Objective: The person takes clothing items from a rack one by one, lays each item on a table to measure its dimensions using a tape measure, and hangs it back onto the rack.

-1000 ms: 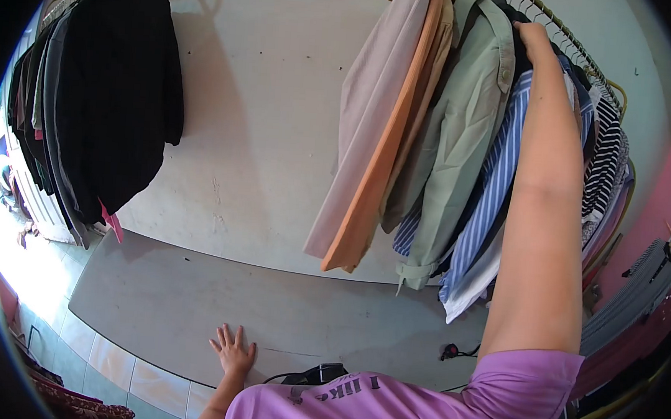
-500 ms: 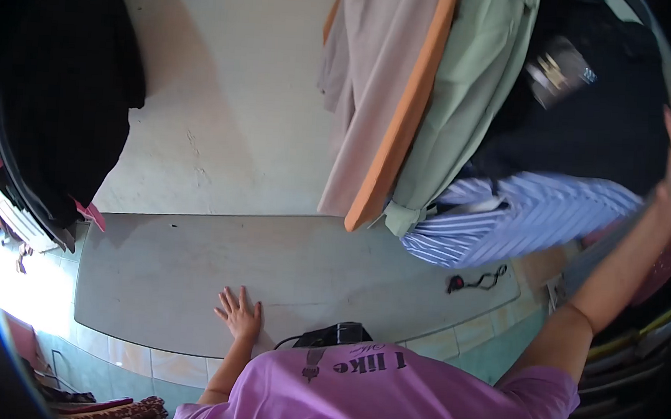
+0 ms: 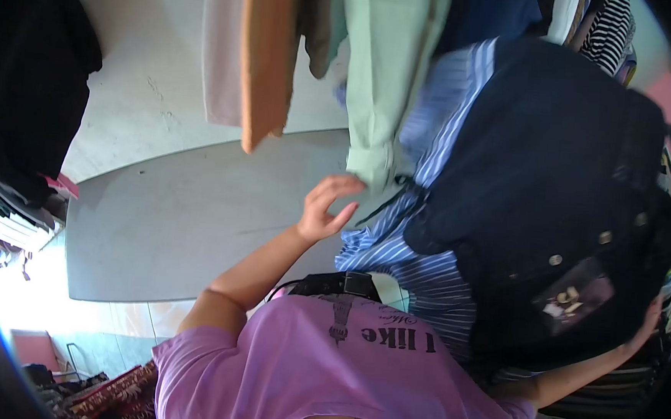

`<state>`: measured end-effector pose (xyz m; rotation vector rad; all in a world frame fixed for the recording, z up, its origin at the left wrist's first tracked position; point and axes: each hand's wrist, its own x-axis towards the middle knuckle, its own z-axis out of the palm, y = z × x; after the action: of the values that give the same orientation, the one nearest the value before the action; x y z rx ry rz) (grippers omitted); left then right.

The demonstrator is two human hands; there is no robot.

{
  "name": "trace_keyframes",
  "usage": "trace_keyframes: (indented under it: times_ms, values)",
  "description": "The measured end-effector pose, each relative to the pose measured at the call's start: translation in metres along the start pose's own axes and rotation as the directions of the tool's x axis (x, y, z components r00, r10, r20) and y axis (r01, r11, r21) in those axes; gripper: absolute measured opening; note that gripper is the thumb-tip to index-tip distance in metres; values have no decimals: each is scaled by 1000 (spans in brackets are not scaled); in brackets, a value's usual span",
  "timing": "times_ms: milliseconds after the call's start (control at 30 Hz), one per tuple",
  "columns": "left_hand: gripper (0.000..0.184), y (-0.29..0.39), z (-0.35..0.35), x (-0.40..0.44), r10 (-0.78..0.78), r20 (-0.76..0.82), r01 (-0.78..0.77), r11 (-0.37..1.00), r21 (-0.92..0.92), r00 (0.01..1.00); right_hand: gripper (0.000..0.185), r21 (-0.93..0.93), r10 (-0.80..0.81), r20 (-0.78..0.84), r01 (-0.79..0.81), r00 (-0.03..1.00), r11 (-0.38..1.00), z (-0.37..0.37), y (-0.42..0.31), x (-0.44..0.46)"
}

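My left hand (image 3: 326,209) is raised over the grey board, its thumb and curved fingers apart and nothing between them. Its fingertips are by the cuffed hem of pale green trousers (image 3: 382,82). At the right, my right hand (image 3: 646,324) is against the edge of a dark buttoned garment (image 3: 538,168); its fingers are mostly hidden, so I cannot see its grip. A clear packet (image 3: 574,297) with small pale pieces lies on that garment. Below it shows a blue-and-white striped garment (image 3: 430,288), with a thin dark tie (image 3: 398,198) beside the trouser hem.
Orange cloth (image 3: 266,59) and pinkish cloth (image 3: 224,49) hang beside the trousers. Black clothes (image 3: 39,91) hang at the left. Below is the grey board (image 3: 173,223) with a rounded edge. A black bag or belt (image 3: 338,284) is at my waist. Patterned fabric (image 3: 113,396) lies at lower left.
My left hand has lifted off the board and moved up and right towards the trousers. The dark garment has swung down towards me; my right hand is lower. The view has shifted right.
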<state>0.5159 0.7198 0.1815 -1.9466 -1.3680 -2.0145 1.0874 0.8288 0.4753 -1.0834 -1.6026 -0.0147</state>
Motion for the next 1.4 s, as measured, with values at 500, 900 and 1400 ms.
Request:
trace_keyframes:
  times_ms: [500,900,1400]
  values:
    - [59,15,73,-208,-833,483,857,436,275,269,31,210,-1,960,-716,280,665,173,110,-161]
    - [39,193,-89,-278,-936,-340,995,80,59,95,27,179,-200,979,-611,35,771,296,66,-246]
    - [56,27,-286,-149,-498,-647,548,-351,759,577,58,427,-592,603,410,535,806,543,-144,-255]
